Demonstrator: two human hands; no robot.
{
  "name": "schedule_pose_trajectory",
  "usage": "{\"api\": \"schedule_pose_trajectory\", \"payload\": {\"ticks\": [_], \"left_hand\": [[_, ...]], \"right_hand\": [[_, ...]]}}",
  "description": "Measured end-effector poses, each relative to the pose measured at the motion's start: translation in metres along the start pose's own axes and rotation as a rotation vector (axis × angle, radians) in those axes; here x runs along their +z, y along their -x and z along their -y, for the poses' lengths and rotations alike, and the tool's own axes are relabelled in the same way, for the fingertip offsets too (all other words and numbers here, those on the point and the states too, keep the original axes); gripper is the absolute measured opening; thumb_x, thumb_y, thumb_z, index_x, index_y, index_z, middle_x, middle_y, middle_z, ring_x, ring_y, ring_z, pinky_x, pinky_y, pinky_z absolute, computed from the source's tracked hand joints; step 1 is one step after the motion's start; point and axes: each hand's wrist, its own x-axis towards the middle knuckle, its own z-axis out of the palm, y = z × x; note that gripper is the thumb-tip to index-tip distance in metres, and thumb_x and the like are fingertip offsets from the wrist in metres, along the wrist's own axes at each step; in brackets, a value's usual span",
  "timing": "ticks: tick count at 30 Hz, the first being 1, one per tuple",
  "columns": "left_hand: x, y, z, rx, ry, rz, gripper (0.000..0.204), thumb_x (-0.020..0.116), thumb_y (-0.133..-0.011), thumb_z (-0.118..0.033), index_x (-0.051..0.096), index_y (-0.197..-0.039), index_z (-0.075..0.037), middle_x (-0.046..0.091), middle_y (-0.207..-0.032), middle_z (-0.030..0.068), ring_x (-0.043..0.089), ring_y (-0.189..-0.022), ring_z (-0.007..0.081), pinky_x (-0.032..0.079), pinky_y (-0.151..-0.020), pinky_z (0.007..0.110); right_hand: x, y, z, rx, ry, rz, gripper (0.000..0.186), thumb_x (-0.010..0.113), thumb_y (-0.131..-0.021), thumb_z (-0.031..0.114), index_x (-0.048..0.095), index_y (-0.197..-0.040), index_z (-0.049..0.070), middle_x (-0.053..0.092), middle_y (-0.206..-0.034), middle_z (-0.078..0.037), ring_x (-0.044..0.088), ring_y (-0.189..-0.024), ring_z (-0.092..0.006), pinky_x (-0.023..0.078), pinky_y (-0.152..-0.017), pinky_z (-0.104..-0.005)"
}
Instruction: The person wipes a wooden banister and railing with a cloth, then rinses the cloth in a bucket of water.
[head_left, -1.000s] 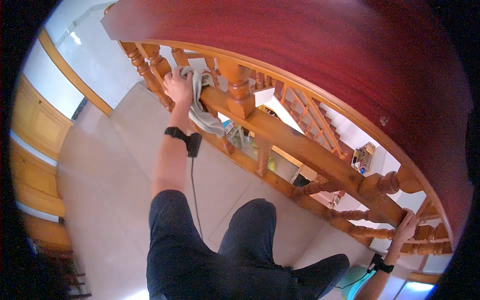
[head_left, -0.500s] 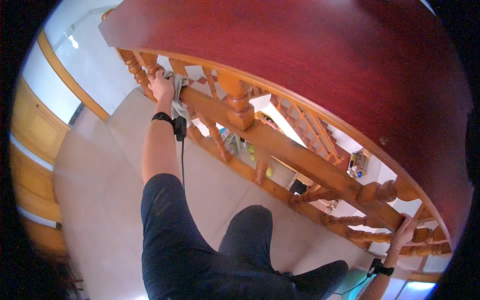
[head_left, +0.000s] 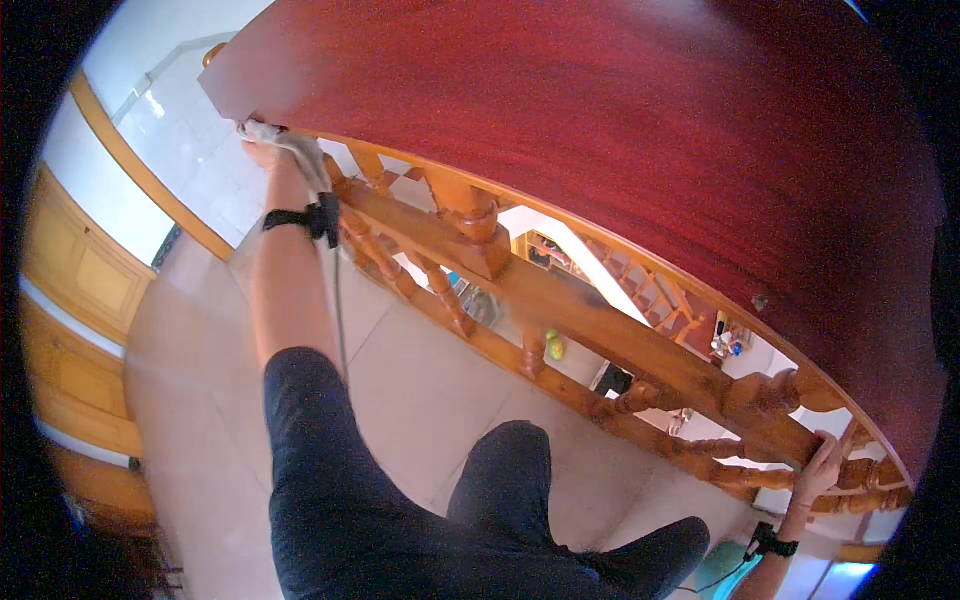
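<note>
At the far left end of a wooden railing, my left hand (head_left: 262,150) is closed on a grey cloth (head_left: 305,160), which hangs over toward the wrist. The hand presses up near the lower edge of a broad dark-red board (head_left: 560,110) and hides most of its fingers behind the cloth. Far to the right, my right hand (head_left: 822,468) grips the end part of the brown middle rail (head_left: 590,315), next to the turned balusters (head_left: 445,295). Both wrists wear black straps with a small device and a cable.
Through the railing's gaps a lower level shows, with a staircase (head_left: 670,300) and a yellow-green object (head_left: 555,345). Below me spreads a pale tiled floor (head_left: 400,370). Wooden doors (head_left: 85,270) stand along the left. My bent knees (head_left: 510,460) are close to the railing.
My left hand has moved up and left with the cloth, from the balusters by the middle rail to the red board's lower edge. The right hand keeps its grip on the rail.
</note>
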Motion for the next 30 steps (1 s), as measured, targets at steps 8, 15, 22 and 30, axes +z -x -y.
{"api": "schedule_pose_trajectory", "payload": {"ticks": [8,15,22,30], "left_hand": [[-0.05,0.032,0.075,0.144,-0.906,-0.074,0.033,0.054,-0.087,-0.028,0.052,-0.107,-0.002,0.055,-0.103,0.0275,0.055,-0.094,0.0403,0.043,-0.082,0.052],[-0.023,0.112,-0.008,1.192,-0.905,0.356,0.027,0.052,-0.083,-0.014,0.055,-0.108,-0.004,0.06,-0.1,0.0169,0.057,-0.093,0.0362,0.043,-0.086,0.046],[-0.033,0.068,0.0,1.441,-1.709,0.577,0.034,0.049,-0.082,-0.011,0.057,-0.115,-0.009,0.052,-0.123,0.0081,0.044,-0.121,0.0252,0.03,-0.104,0.04],[-0.079,0.085,0.091,0.827,-1.513,0.914,0.027,0.05,-0.08,-0.007,0.06,-0.105,-0.013,0.053,-0.12,0.0104,0.048,-0.116,0.0272,0.041,-0.093,0.043]], "right_hand": [[0.002,-0.002,-0.002,-0.05,-0.008,-0.023,0.041,0.029,-0.099,0.029,0.06,-0.092,0.004,0.06,-0.089,-0.013,0.058,-0.084,-0.03,0.045,-0.077,-0.0383],[0.009,-0.001,-0.009,-0.082,0.001,-0.036,0.042,0.029,-0.099,0.029,0.061,-0.088,0.003,0.061,-0.084,-0.013,0.059,-0.081,-0.0301,0.045,-0.074,-0.0385],[-0.003,-0.004,0.007,-0.083,-0.016,-0.006,0.039,0.031,-0.098,0.027,0.061,-0.09,0.003,0.061,-0.087,-0.013,0.06,-0.082,-0.0299,0.046,-0.073,-0.0379],[-0.002,-0.004,0.006,-0.076,0.034,-0.006,0.035,0.033,-0.097,0.024,0.061,-0.089,0.005,0.062,-0.088,-0.012,0.059,-0.082,-0.0305,0.046,-0.075,-0.0388]]}}
